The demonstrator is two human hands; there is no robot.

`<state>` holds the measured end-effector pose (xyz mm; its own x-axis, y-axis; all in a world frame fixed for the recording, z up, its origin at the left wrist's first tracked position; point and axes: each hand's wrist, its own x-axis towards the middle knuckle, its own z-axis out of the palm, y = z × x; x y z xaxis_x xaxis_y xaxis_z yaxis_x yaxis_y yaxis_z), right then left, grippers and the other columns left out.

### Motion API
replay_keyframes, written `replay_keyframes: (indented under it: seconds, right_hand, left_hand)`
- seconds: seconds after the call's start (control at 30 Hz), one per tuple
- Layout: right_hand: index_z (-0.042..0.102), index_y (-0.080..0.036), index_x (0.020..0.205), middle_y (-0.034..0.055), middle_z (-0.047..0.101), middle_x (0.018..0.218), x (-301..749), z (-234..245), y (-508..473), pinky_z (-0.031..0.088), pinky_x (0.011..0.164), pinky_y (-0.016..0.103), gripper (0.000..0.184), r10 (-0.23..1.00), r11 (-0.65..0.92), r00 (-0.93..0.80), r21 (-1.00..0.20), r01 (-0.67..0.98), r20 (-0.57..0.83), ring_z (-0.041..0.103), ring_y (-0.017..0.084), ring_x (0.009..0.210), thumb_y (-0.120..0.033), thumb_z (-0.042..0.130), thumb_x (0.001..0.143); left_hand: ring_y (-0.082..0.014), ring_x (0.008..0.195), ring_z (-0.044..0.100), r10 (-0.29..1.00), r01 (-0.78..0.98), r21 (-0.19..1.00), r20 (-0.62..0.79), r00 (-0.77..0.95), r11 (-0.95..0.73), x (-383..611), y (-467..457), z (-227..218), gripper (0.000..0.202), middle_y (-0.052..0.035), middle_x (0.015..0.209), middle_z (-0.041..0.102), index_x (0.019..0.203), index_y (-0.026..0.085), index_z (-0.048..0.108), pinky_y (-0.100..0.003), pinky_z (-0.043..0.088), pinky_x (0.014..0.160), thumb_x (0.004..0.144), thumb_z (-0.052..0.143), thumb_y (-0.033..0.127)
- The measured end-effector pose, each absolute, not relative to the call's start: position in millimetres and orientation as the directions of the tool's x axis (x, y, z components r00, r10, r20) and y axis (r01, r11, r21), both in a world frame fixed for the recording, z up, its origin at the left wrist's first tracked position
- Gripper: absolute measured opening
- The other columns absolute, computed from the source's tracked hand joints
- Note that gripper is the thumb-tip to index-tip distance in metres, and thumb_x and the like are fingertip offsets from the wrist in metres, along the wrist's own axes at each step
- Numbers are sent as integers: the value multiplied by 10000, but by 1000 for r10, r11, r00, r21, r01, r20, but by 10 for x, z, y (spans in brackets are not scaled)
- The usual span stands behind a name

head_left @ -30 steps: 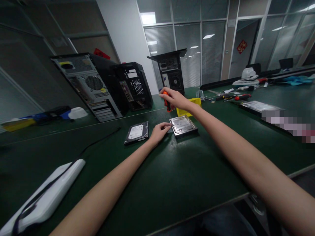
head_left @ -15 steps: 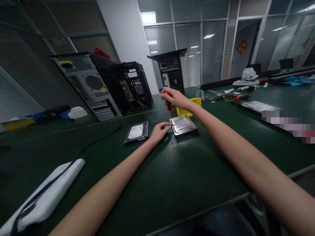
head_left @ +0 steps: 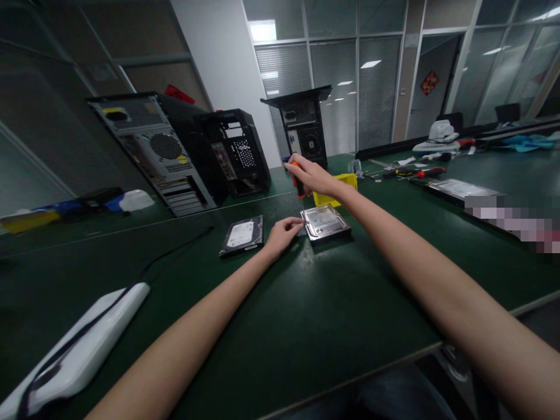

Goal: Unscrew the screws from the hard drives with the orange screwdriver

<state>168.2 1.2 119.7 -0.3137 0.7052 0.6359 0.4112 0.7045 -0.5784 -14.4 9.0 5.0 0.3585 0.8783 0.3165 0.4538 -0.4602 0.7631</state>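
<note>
A silver hard drive (head_left: 324, 223) lies on the green table, label side up. My right hand (head_left: 311, 175) is above its far left corner, shut around a screwdriver (head_left: 299, 185) with an orange and black handle. The screwdriver stands nearly upright, its thin shaft running down to the drive's left edge. At that edge, my left hand (head_left: 283, 234) rests low on the table with its fingers closed, fingertips against the drive beside the screwdriver's tip. Whether they also touch the shaft is too small to tell. Left of this hand lies a second, black hard drive (head_left: 242, 234) with a white label.
Behind the drive sits a yellow tray (head_left: 336, 198). Computer cases (head_left: 175, 151) stand at the back left, another case (head_left: 305, 125) behind my right hand. Screwdrivers (head_left: 431, 172) and another drive (head_left: 464, 189) lie right. A white panel (head_left: 100, 332) with a black strap is front left.
Hardly anything differs. Both hands, the screwdriver and the drive keep their places; the whole view has shifted very slightly.
</note>
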Motion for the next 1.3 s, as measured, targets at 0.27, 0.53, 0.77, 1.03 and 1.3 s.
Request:
replay_keyframes:
  seconds: [0.27,0.53,0.77,1.03,1.3]
  right_hand:
    - [420,-208,890,-40,493,654,1670,1201,23,397,546,229,235,709,702,-321,-585,406,628,460,78,443,-417,337,960]
    - [403,-211,850,-27,474,632,1661,1214,-19,412,605,246,272,693,712,-306,-552,435,653,485,109,541,-466,395,944]
    - [407,-213,892,-31,503,617,1655,1204,10,415,540,235,286,709,703,-343,-581,410,616,488,100,484,-492,376,943]
    - [401,-216,876,-36,487,591,1651,1199,11,398,471,225,335,712,702,-353,-605,377,606,480,91,445,-547,391,922]
    - [394,-211,848,-40,454,583,1650,1203,-6,383,518,228,333,698,714,-336,-576,398,633,462,91,489,-536,427,913]
  left_hand:
    - [-167,712,586,879,468,753,317,356,-462,-144,86,54,360,-53,825,690,1010,139,705,-269,424,669,783,599,397]
    - [-174,742,600,878,458,759,320,356,-463,-134,79,64,353,-66,851,701,1000,132,706,-274,434,689,781,601,389]
    - [-174,740,598,881,453,765,319,350,-457,-133,77,63,366,-69,844,698,998,125,705,-277,435,694,767,616,395]
    - [-169,723,590,882,458,764,314,352,-455,-134,80,63,367,-69,838,696,1006,122,703,-274,425,675,769,621,390]
    - [-161,685,562,879,467,754,320,354,-463,-131,69,75,373,-56,798,680,1006,123,706,-268,404,648,772,614,399]
